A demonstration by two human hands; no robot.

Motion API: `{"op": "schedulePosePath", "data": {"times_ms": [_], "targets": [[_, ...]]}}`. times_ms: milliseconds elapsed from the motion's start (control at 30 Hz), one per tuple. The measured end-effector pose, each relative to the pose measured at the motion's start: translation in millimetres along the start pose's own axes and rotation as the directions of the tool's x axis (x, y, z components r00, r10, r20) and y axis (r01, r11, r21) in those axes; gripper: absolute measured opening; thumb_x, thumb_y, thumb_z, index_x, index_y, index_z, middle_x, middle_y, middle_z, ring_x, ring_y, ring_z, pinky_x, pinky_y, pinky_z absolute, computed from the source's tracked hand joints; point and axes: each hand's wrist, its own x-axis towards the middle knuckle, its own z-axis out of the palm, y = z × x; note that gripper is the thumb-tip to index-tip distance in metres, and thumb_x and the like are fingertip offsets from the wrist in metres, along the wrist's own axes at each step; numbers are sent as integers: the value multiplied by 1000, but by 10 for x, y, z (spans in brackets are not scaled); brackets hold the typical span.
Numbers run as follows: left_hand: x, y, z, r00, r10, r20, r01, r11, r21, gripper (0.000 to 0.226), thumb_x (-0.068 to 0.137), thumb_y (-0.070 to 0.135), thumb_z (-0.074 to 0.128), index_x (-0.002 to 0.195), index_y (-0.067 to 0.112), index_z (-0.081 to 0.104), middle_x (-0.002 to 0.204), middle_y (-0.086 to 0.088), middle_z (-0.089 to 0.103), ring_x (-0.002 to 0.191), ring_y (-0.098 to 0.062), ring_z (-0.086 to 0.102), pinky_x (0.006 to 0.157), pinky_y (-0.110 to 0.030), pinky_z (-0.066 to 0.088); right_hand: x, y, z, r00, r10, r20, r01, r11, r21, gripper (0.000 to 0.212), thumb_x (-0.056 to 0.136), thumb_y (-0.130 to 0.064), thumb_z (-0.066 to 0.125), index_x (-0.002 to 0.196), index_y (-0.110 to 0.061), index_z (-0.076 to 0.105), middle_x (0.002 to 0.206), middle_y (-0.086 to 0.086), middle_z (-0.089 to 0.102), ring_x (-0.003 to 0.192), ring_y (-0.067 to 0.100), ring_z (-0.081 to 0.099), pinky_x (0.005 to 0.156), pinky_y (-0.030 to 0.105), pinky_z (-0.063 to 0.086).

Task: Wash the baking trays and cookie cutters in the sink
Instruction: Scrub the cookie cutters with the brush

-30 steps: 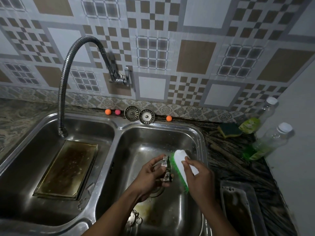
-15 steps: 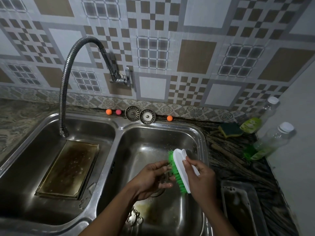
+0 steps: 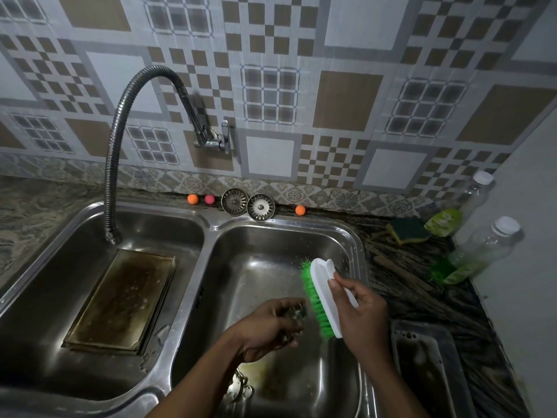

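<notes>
Over the right sink basin (image 3: 271, 245), my left hand (image 3: 268, 327) curls round a small metal cookie cutter (image 3: 297, 315), mostly hidden by the fingers. My right hand (image 3: 361, 315) grips a white scrub brush (image 3: 324, 294) with green bristles, held just right of the cutter with the bristles facing it. Another metal cutter (image 3: 239, 387) lies on the basin floor below my left wrist. A stained baking tray (image 3: 120, 300) lies flat in the left basin. A second tray (image 3: 428, 366) sits on the counter at the right.
A flexible steel tap (image 3: 120, 140) arches over the left basin. Two drain strainers (image 3: 247, 203) and small coloured balls (image 3: 193, 199) line the back ledge. A sponge (image 3: 407, 230) and two bottles of green liquid (image 3: 473, 254) stand on the right counter by a wall.
My left hand has dropped lower and turned, closing over the cutter. The brush has lifted and shifted right, away from the cutter.
</notes>
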Motion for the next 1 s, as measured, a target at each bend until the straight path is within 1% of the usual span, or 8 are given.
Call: {"op": "schedulePosePath", "data": {"times_ms": [100,267,333,467,633,733,900,1000], "targets": [[40,-3,-31,996,17,-85,-26,993,-116,40,95,-2,54,131,15,58,100,-21,64,83,-30,63,67,-40,55,-24,-12,-28,997,0,76,3,999,-33,16,84,-24,74,95,-35,74,97,-25,71,94,-9,64,76,5,45],[35,9,-23,994,84,-65,-64,965,255,39,92,3,62,126,22,59,102,-20,65,83,-25,67,67,-37,51,-41,3,30,989,-7,150,22,995,-102,17,84,-20,74,96,-33,74,93,-28,68,94,-18,59,75,0,41],[19,27,-19,991,104,-78,-79,958,275,38,91,-2,62,124,17,59,109,-14,66,88,-25,71,72,-38,55,-15,28,35,993,-23,119,40,988,-147,15,84,-23,74,96,-32,74,92,-30,66,95,-20,57,76,-1,40],[56,53,-26,975,89,-205,-90,996,3,41,92,-9,57,124,16,51,124,-20,57,102,-32,69,71,-41,58,-8,6,34,997,-44,58,48,997,-65,16,84,-18,74,95,-30,75,94,-32,68,95,-15,61,78,0,41],[83,84,47,981,25,-190,-59,983,-174,52,92,-3,47,129,31,54,121,-26,62,93,-39,61,78,-48,55,-103,-38,86,992,-41,123,52,995,-84,17,84,-18,74,95,-31,74,93,-40,65,96,-16,60,77,-1,40],[52,145,155,985,8,-171,-73,922,-379,34,98,10,44,127,14,63,119,-24,61,101,-39,63,80,-50,56,-68,-13,81,993,-50,106,63,990,-124,16,84,-22,74,96,-33,74,91,-44,62,96,-17,59,77,-1,40],[99,227,210,941,-13,-337,-177,832,-525,10,99,10,49,95,11,59,83,-16,66,67,-28,65,55,-37,58,-210,32,150,972,-93,216,133,976,-175,13,84,-22,74,93,-31,75,92,-38,65,97,-15,60,80,3,42],[104,237,220,903,-8,-429,-228,838,-496,15,99,11,47,86,14,54,75,-14,57,59,-26,59,49,-31,53,-251,90,135,963,-147,228,203,946,-251,9,84,-21,75,91,-24,76,91,-37,63,94,-15,60,78,3,42]]}}
